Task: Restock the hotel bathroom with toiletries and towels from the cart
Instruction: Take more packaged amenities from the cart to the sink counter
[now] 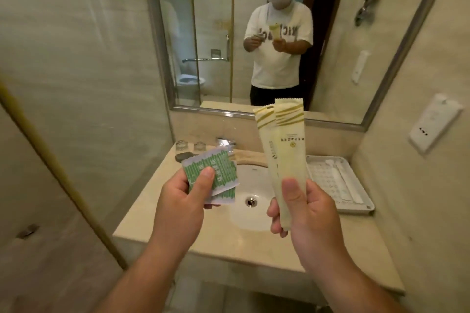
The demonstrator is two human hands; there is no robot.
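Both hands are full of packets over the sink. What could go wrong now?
The right hand pinches two long yellow packets only by their lower ends, right above the sink basin; one could slip in. The left hand holds two green sachets fanned under its thumb, so the lower one might slide out.

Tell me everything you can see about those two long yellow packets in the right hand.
The long packets are two slim, pale yellow sachets, apparently of matte paper or film. Each has a zigzag-cut top edge, slanted olive-gold stripes just below it, and small print with a round emblem midway. They look sealed, stand nearly upright and overlap, the right one in front. The right hand pinches their lower ends, thumb in front, above the sink.
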